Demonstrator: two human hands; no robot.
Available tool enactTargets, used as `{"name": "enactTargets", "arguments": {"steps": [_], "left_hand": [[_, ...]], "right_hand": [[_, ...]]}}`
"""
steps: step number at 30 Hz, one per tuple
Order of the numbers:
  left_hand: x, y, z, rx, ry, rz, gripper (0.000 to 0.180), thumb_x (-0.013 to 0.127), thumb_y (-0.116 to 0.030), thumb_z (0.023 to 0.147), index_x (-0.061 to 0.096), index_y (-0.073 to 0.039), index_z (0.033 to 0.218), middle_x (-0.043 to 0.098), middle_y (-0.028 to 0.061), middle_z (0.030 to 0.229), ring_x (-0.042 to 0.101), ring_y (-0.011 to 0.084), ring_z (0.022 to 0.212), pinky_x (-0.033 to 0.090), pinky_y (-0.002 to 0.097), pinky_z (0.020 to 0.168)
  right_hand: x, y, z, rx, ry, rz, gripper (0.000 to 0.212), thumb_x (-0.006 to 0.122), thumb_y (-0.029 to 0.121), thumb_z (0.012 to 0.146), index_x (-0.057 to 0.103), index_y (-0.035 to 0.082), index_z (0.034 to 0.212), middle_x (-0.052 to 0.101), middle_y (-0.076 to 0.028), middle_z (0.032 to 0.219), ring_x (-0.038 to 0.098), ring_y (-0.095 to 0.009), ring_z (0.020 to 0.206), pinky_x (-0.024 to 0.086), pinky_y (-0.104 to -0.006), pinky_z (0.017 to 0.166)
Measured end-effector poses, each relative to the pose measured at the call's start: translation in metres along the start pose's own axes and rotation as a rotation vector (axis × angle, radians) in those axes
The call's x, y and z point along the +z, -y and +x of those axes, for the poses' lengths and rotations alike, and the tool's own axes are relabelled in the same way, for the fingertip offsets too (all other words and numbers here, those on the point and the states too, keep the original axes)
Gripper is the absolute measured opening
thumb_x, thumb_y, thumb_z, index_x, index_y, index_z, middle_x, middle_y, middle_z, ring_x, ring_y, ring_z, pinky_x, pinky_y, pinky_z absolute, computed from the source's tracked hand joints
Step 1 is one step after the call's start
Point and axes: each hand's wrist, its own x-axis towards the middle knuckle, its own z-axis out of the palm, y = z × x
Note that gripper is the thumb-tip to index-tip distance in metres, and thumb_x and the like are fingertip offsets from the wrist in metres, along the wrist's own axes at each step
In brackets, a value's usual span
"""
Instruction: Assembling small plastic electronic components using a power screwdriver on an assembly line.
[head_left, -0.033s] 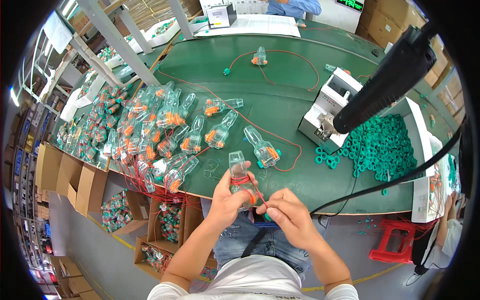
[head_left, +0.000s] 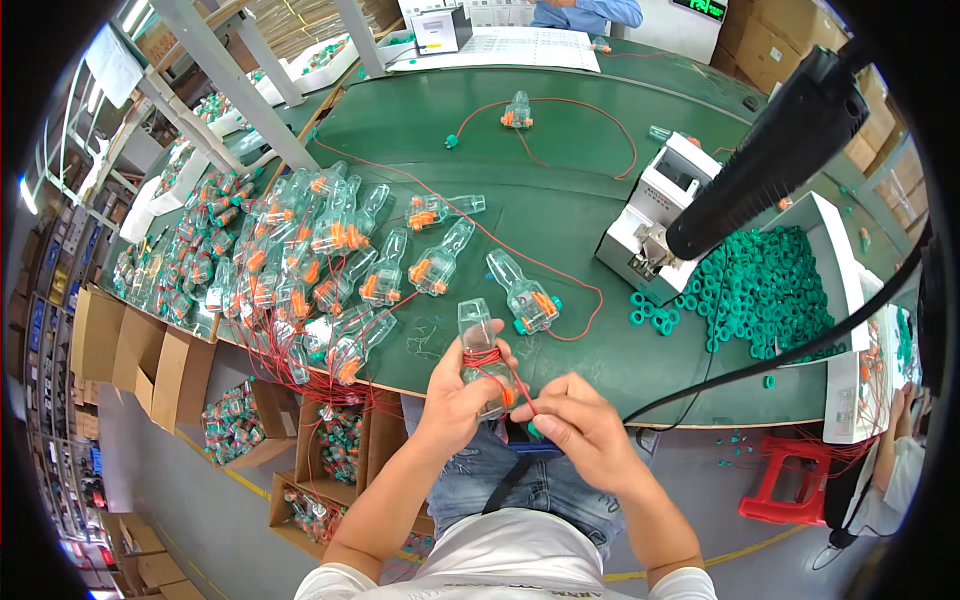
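Our left hand [head_left: 462, 392] grips clear bottle [head_left: 478, 345] upright over table [head_left: 560, 225] edge, red wire [head_left: 484, 357] looped round it. Right hand [head_left: 580, 425] pinches wire end. Nothing shifted since earlier frame; winding unfinished. Pile [head_left: 300, 255] left.

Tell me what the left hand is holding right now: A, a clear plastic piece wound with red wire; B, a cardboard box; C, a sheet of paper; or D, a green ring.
A: the left hand grips a clear plastic piece with red wire wound round it, while the right hand pinches the wire's end beside it, above the edge of the green table.
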Motion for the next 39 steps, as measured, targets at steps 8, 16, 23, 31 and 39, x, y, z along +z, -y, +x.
{"name": "enactTargets", "arguments": {"steps": [8, 16, 23, 31, 39], "left_hand": [[0.025, 0.022, -0.005, 0.072, 0.063, 0.137, 0.07, 0.054, 0.005, 0.081, 0.036, 0.001, 0.148, 0.054, 0.0067, 0.12, 0.055, 0.0182, 0.114, 0.046, 0.0342, 0.1], [0.038, 0.03, -0.007, 0.036, -0.048, 0.037, 0.059, 0.056, -0.01, 0.098, 0.027, -0.004, 0.148, 0.049, 0.0077, 0.122, 0.048, 0.0168, 0.116, 0.041, 0.0359, 0.102], [0.019, 0.013, -0.016, 0.129, 0.148, 0.427, 0.058, 0.066, -0.013, 0.094, 0.032, -0.002, 0.14, 0.052, 0.0098, 0.115, 0.057, 0.016, 0.097, 0.05, 0.0319, 0.079], [0.024, -0.013, -0.013, -0.294, 0.383, 0.605, 0.056, 0.07, -0.019, 0.091, 0.039, 0.001, 0.133, 0.06, 0.012, 0.106, 0.06, 0.0142, 0.066, 0.05, 0.0307, 0.059], [0.021, 0.038, 0.007, -0.157, 0.098, 0.186, 0.04, 0.051, -0.03, 0.103, 0.039, -0.005, 0.132, 0.057, 0.0059, 0.102, 0.057, 0.0093, 0.084, 0.051, 0.0257, 0.07]], "right_hand": [[0.04, -0.021, -0.006, 0.457, -0.565, 0.66, 0.012, 0.072, 0.007, 0.092, 0.066, -0.001, 0.098, 0.069, -0.004, 0.076, 0.059, -0.007, 0.057, 0.046, -0.02, 0.048], [0.037, -0.007, -0.022, 0.147, -0.375, -0.187, 0.028, 0.077, 0.008, 0.083, 0.063, -0.005, 0.105, 0.059, -0.018, 0.11, 0.064, -0.022, 0.086, 0.053, -0.0312, 0.066], [-0.017, -0.001, -0.02, 0.315, -0.015, -0.003, 0.016, 0.074, 0.007, 0.085, 0.069, -0.002, 0.097, 0.065, -0.01, 0.087, 0.064, -0.02, 0.072, 0.051, -0.0321, 0.063], [-0.043, -0.03, -0.028, 0.207, -0.207, -0.353, 0.013, 0.07, 0.01, 0.088, 0.068, 0.001, 0.097, 0.064, -0.013, 0.089, 0.062, -0.032, 0.085, 0.05, -0.0385, 0.076], [-0.081, -0.093, -0.026, 0.492, -0.607, -1.029, 0.025, 0.07, 0.021, 0.09, 0.061, 0.01, 0.11, 0.059, -0.011, 0.089, 0.064, -0.033, 0.083, 0.05, -0.0434, 0.067]]}}
